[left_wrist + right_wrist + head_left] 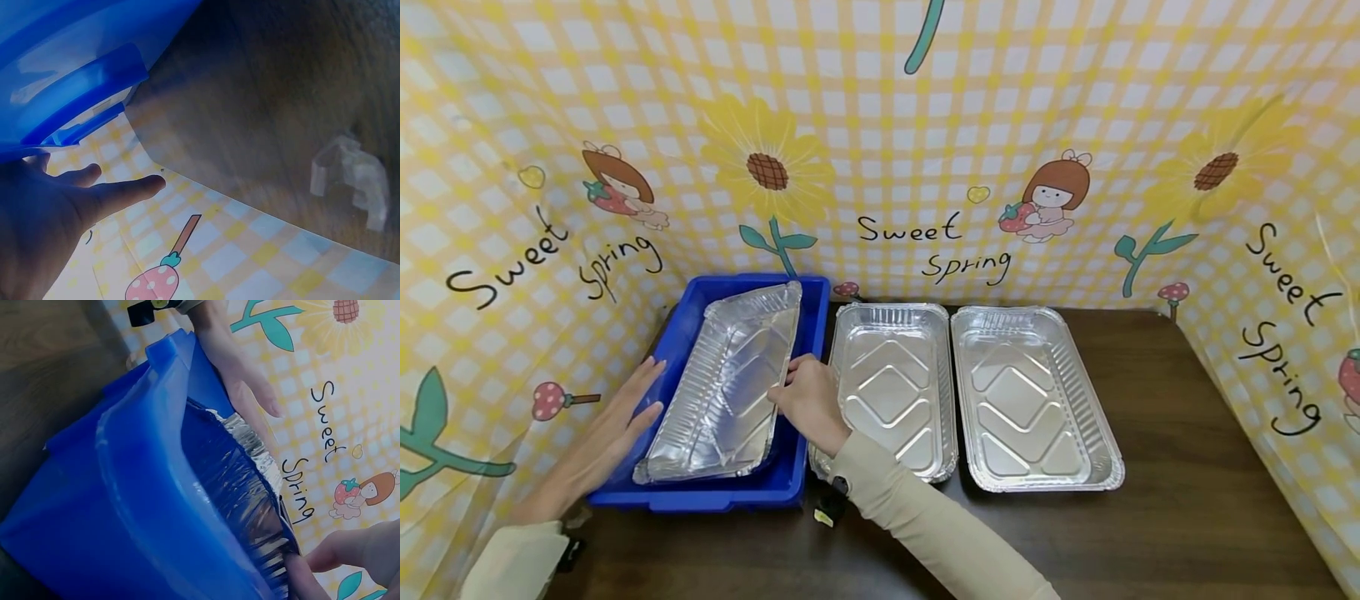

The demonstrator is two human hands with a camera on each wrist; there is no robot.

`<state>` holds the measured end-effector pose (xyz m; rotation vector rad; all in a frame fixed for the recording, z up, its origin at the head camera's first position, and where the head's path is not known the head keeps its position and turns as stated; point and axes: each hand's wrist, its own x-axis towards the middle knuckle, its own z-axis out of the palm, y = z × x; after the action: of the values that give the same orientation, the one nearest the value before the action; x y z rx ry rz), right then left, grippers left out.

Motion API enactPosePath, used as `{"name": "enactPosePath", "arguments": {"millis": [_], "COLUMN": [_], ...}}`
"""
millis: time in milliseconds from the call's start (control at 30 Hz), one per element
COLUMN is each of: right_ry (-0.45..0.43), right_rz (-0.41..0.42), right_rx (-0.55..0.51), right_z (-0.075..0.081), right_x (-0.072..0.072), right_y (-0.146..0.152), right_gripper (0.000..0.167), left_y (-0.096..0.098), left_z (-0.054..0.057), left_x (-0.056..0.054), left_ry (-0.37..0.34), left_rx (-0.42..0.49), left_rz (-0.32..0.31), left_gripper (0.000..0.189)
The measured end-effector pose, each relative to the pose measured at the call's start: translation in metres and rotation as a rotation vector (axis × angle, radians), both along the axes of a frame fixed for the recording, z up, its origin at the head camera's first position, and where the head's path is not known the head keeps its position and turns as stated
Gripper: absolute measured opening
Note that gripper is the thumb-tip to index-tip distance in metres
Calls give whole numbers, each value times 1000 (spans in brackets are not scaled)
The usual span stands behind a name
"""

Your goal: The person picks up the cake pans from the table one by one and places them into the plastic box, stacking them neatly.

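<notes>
A rectangular foil tray (730, 383) sits tilted inside a blue plastic bin (692, 502) at the left of the table, its right side raised. My right hand (812, 400) pinches that raised rim between thumb and fingers. Along the bin's left wall lies my left hand (613, 433), fingers extended. In the left wrist view the left hand (62, 206) has its fingers spread beside the bin's outer wall (94, 37). The right wrist view shows the right hand (362, 553) at the tray's edge and the crinkled foil side (250, 494) within the bin.
Two more foil trays, a middle one (892, 387) and a right one (1026, 392), stand side by side on the dark wooden table (1165, 433). A yellow checked cloth (880, 150) encloses the table's back and sides.
</notes>
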<state>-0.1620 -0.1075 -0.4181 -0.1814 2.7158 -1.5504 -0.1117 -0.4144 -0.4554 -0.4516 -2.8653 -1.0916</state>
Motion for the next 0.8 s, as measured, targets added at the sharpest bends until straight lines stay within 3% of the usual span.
{"name": "enactPosePath", "arguments": {"millis": [233, 367, 567, 800], "right_ry": [69, 62, 26, -44], "right_rz": [11, 1, 18, 102], "right_rx": [17, -3, -32, -127], "right_z": [2, 5, 9, 14], "right_x": [-1, -2, 0, 4], "right_y": [11, 17, 26, 45], "right_gripper": [26, 32, 40, 40], "left_y": [2, 2, 1, 0], "left_z": [-1, 0, -1, -2], "left_x": [-2, -3, 0, 0], "left_ry": [14, 27, 23, 5], "left_rx": [-16, -4, -13, -11], "left_rz": [-3, -10, -3, -6], "left_gripper": [64, 64, 64, 65]}}
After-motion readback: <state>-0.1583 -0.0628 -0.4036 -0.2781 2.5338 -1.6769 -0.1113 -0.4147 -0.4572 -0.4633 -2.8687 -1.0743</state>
